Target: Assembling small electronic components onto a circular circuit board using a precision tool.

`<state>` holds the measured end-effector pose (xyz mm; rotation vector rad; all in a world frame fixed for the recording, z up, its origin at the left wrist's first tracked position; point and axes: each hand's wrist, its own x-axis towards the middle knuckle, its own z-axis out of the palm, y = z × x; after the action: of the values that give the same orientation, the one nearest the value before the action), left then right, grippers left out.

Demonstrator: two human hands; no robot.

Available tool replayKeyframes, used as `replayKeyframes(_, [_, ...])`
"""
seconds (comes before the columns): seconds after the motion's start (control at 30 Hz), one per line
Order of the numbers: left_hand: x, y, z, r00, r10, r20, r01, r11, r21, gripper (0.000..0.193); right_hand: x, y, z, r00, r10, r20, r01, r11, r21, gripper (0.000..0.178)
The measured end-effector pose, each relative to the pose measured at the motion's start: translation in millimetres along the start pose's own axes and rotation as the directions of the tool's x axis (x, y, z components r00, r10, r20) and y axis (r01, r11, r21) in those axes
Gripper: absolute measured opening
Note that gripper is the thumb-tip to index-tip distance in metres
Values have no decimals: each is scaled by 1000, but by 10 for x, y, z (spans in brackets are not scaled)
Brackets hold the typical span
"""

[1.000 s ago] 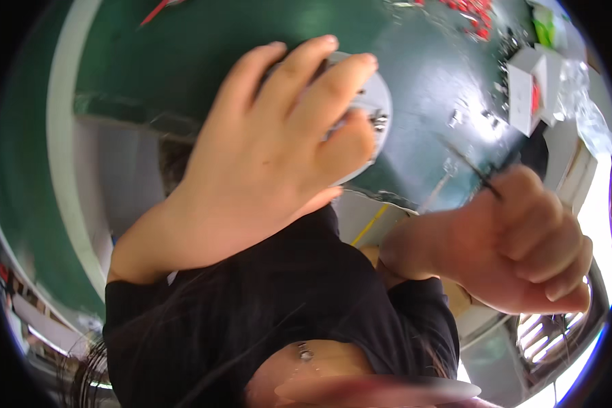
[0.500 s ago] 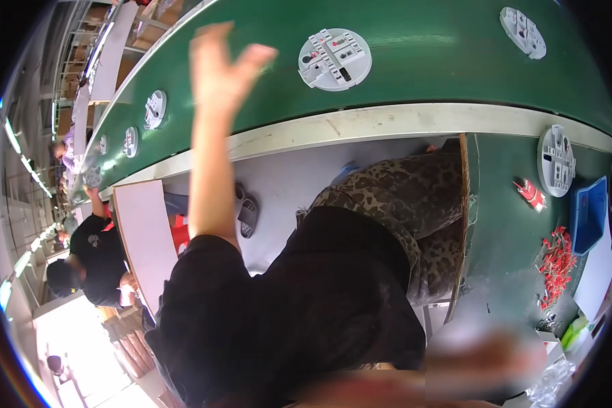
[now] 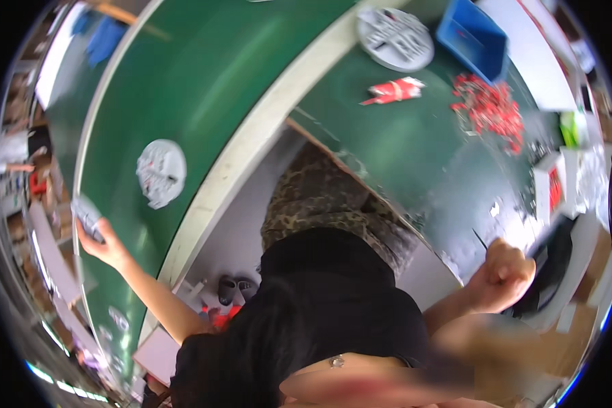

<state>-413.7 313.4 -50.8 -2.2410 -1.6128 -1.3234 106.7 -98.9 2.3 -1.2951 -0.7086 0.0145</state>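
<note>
The left hand (image 3: pixel 105 246) grips a pale disc (image 3: pixel 87 212), tilted nearly edge-on, its face blurred and partly covered by the fingers. Just right of that hand, a second disc (image 3: pixel 164 173) lies on the green belt (image 3: pixel 217 75). Well beyond the right hand (image 3: pixel 503 277) sits a heap of red-ended pieces (image 3: pixel 489 112), too tangled to separate. The right hand closes around a thin dark tool (image 3: pixel 479 237) (only a short length shows).

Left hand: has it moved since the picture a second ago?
Yes: leftward. The left hand went from the workbench across the white rail to the long green surface.
</note>
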Motion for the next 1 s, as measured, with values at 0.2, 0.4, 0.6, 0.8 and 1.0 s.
replayKeyframes(0.2, [-718,3780,1317,410,878,245,-387,411,-825,77,93,7,104,999,4,44,-2,999,-53,39])
replayKeyframes(0.4, [-751,4549,1467,211,908,363,-350,417,-839,53,-45,-169,-328,986,38,164,3,970,-243,29])
replayKeyframes(0.6, [-591,5065,2331,415,773,480,-96,562,-822,17,182,-150,-500,991,134,-23,-134,927,-350,18])
replayKeyframes(0.8, [-652,5151,2462,439,834,334,-221,460,-860,11,353,-50,-586,892,423,-161,-368,472,-801,12])
replayKeyframes(1.0, [-423,5440,2311,100,995,30,-705,92,-703,12,415,156,-631,907,406,-115,-279,371,-886,11])
